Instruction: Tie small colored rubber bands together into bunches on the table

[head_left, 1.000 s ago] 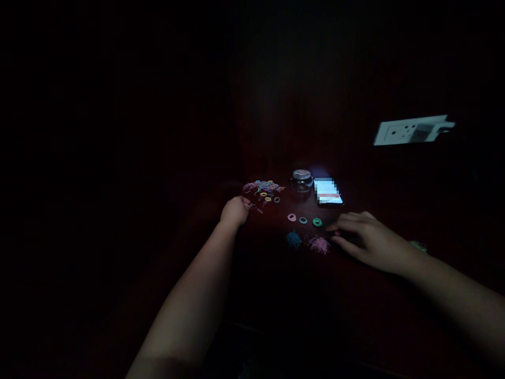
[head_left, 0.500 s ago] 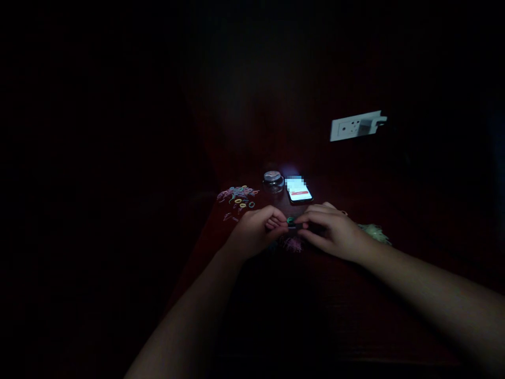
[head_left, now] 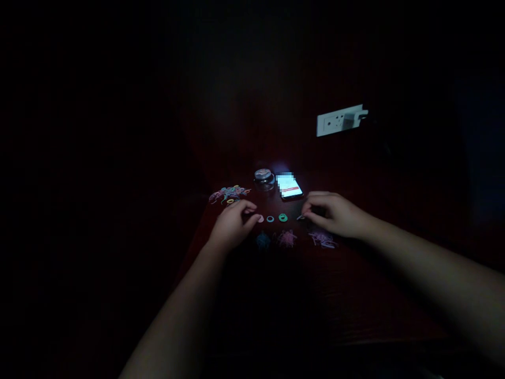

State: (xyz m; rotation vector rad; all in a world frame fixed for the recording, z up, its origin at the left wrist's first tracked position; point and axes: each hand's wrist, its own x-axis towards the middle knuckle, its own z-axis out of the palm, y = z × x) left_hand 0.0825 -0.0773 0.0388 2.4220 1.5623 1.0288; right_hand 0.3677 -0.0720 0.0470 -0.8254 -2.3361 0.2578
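My left hand (head_left: 232, 225) is over the table with thumb and index finger apart. Its thumb tip is beside a pink ring-shaped band (head_left: 261, 218); whether they touch is unclear. A blue band (head_left: 270, 219) and a green band (head_left: 283, 217) lie in a row to the right. At the row's right end, my right hand (head_left: 330, 213) pinches a small pale rubber band (head_left: 300, 217) between thumb and fingers. Nearer to me are loose heaps of rubber bands: blue (head_left: 263, 240), pink (head_left: 286, 238) and purple (head_left: 322, 240).
A mixed heap of coloured bands (head_left: 229, 193) lies at the table's left edge. Behind the row stand a lidded clear jar (head_left: 264, 180) and a lit phone (head_left: 289, 186). A wall socket (head_left: 339, 121) holds a plug. Most of the room is dark.
My hands have parted, left hand to the left, right hand staying on the right. The dark strip held between them is gone from view. The row of bands and the purple heap now show.
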